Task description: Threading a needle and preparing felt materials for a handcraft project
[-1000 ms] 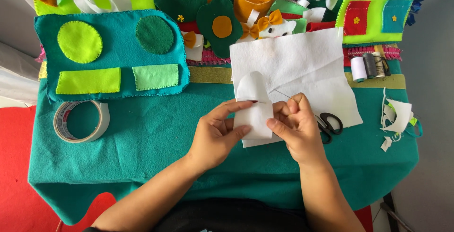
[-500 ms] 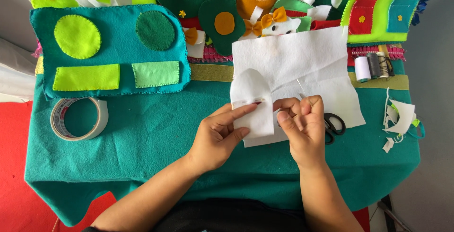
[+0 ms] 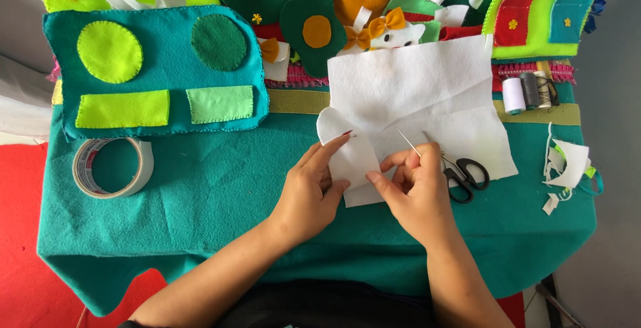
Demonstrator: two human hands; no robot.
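My left hand point(image 3: 310, 191) pins the small white felt cutout point(image 3: 347, 151) flat on the large white felt sheet point(image 3: 427, 94), near the middle of the teal cloth point(image 3: 200, 194), index finger stretched across the piece. My right hand point(image 3: 414, 191), which half a second ago lay closer against the cutout, now pinches a needle point(image 3: 408, 142) lifted clear, tip pointing far-left. I judge a stitch has just been drawn through; scissors point(image 3: 464, 174) lie just right.
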